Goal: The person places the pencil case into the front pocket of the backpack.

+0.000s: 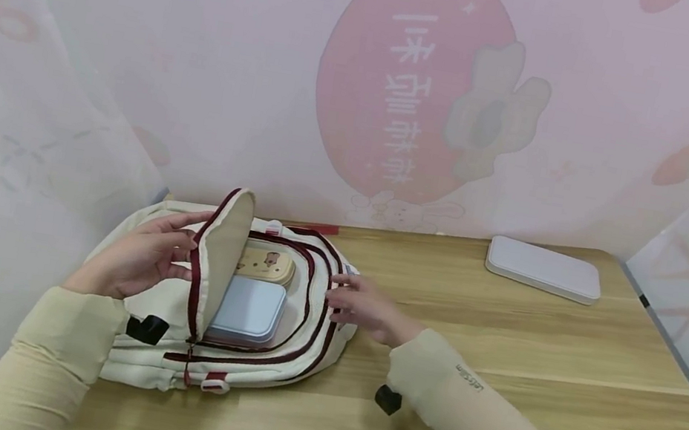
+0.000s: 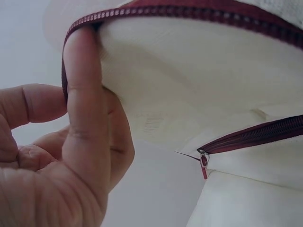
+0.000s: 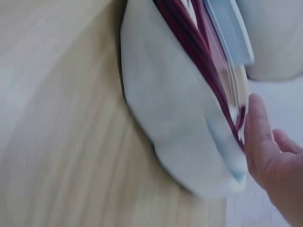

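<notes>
Cream canvas backpack (image 1: 268, 353) flat on wooden bench (image 1: 488, 418), left of centre, main flap (image 1: 219, 255) stood up. Left hand (image 1: 134, 261) pinching flap's maroon zipper edge (image 2: 142, 12), thumb pressed along the teeth. Right hand (image 1: 364, 307) at right rim, fingers straight, touching only. Inside: grey lidded box (image 1: 248, 309) near, tan box (image 1: 268, 267) far. Risk: thin pinch could slip, flap dropping over boxes; zipper may snag; unbraced bag may slide. White case (image 1: 542, 269) far right.
</notes>
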`<control>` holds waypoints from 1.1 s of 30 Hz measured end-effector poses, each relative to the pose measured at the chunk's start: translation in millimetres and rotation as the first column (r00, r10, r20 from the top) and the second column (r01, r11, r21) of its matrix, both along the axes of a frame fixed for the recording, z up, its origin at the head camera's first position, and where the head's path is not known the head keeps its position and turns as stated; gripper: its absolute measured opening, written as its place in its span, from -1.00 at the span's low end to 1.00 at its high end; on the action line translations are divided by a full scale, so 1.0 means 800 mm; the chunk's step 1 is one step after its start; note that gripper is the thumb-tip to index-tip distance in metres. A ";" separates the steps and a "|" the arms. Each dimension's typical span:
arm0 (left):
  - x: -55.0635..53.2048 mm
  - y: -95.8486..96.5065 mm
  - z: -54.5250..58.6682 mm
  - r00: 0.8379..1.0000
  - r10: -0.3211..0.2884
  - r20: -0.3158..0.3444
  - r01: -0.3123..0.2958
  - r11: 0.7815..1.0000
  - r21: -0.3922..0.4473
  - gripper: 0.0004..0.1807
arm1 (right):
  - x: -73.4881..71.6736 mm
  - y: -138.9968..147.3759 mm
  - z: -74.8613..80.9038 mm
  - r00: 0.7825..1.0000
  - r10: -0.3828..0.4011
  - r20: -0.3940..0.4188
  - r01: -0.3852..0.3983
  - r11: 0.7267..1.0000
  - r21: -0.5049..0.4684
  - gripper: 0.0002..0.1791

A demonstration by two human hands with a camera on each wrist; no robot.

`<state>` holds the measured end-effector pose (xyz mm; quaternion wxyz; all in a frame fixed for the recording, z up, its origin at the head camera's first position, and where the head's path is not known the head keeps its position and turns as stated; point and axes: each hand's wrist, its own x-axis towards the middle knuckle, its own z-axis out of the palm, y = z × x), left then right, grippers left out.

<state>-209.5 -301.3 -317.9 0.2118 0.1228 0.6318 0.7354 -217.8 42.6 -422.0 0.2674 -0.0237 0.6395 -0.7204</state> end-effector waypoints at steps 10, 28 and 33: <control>0.000 -0.003 -0.001 1.000 0.011 0.009 -0.011 1.000 -0.010 -0.35 | -0.012 0.075 0.003 0.998 -0.059 -0.012 0.060 0.996 0.062 -0.38; -0.001 -0.004 -0.003 1.000 -0.028 0.009 0.027 0.999 0.042 -0.36 | -0.014 0.203 0.008 0.987 -0.162 -0.008 0.162 0.984 0.079 -0.33; -0.001 -0.003 -0.004 0.999 -0.031 0.016 0.030 0.998 0.052 -0.35 | -0.010 0.236 0.011 0.982 -0.185 -0.040 0.189 0.976 0.107 -0.34</control>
